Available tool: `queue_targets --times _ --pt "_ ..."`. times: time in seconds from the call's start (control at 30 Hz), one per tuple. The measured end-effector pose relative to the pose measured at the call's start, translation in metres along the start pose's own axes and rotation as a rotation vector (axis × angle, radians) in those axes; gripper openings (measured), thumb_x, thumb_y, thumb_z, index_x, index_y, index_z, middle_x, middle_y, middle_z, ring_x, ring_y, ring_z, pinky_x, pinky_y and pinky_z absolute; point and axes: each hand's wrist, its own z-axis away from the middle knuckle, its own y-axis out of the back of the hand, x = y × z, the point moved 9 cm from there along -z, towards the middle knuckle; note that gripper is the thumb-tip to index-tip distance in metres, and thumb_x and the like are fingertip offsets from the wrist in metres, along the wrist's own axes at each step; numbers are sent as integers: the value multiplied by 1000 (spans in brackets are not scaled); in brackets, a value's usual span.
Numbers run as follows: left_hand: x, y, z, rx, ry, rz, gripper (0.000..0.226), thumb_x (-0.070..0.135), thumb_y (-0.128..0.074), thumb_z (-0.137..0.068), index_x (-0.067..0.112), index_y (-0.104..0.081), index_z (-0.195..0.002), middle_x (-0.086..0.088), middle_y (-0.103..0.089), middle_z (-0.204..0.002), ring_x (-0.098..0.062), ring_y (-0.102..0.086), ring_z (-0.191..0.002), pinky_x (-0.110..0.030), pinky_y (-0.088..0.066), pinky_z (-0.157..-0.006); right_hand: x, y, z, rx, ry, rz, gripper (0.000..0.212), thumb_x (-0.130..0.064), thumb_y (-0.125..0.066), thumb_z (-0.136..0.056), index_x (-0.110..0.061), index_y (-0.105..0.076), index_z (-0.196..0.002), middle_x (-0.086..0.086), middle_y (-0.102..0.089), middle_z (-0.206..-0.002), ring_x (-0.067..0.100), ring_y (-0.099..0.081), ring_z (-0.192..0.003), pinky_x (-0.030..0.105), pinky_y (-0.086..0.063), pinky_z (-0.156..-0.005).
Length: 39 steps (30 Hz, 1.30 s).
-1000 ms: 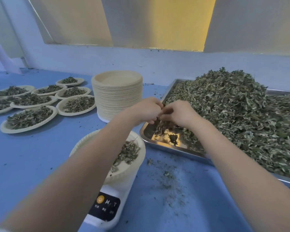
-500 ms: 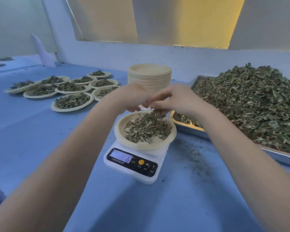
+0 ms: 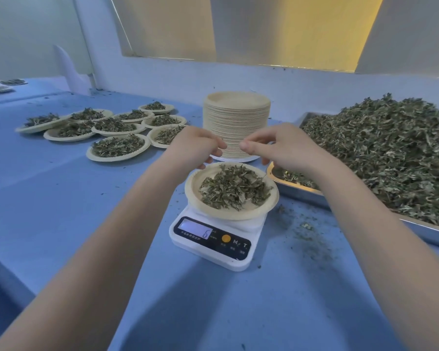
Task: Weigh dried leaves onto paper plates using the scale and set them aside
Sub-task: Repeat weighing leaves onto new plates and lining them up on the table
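Observation:
A paper plate (image 3: 238,216) with a small heap of dried leaves (image 3: 235,189) sits on the white digital scale (image 3: 214,240), whose display reads 6. My left hand (image 3: 194,145) and my right hand (image 3: 283,149) hover side by side just above the plate's far edge, a small gap between them. The fingers of both hands are loosely curled, and I see nothing held in either. A large pile of dried leaves (image 3: 390,155) fills the metal tray (image 3: 298,192) to the right of the scale.
A tall stack of empty paper plates (image 3: 236,120) stands right behind the scale. Several filled plates (image 3: 118,148) lie in a cluster at the left. Leaf crumbs (image 3: 306,228) litter the blue table (image 3: 61,211) between scale and tray. A wall runs along the back.
My hands came from the tray's corner over to the plate and dropped leaves onto it. They have since moved apart, and the heap on the plate is larger.

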Motion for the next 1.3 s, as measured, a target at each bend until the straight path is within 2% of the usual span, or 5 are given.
queue_targets --times 0.77,1.0,1.1,1.2,1.3 --pt "16 -25 2 15 -106 76 19 9 -57 -86 23 -68 -80 9 -64 -74 -11 -56 -76 -23 -44 -65 23 -4 13 -76 -87 -21 28 -53 -68 -78 -37 -69 -101 -17 -67 -97 -8 -60 -57 4 -36 -44" --pt "48 -83 3 -145 -190 75 18 12 -60 -85 27 -69 -82 7 -63 -72 -5 -57 -63 -17 -46 -60 80 42 19 -227 -360 884 29 -28 -66 -86 -9 -67 -108 5 -69 -94 22 -64 -85 31 -53 -79" --pt "56 -135 9 -213 -158 66 25 9 -51 -87 20 -66 -104 -1 -67 -86 -18 -64 -78 -31 -55 -79 112 46 37 -448 -561 1065 14 -22 -62 -89 -9 -60 -94 3 -58 -79 23 -58 -72 26 -50 -68" --pt "59 -185 20 -256 -97 -18 43 9 -46 -86 12 -51 -129 -14 -63 -115 -32 -60 -107 -36 -48 -90 137 50 47 -503 -643 1053 14 -19 -56 -92 -10 -63 -100 8 -64 -94 24 -62 -84 29 -49 -75" --pt "55 -211 23 -265 -8 5 48 7 -44 -87 4 -42 -135 -20 -56 -125 -35 -54 -114 -37 -45 -91 146 54 54 -433 -641 984 19 -17 -50 -92 -11 -56 -76 3 -56 -69 16 -53 -56 21 -45 -47"
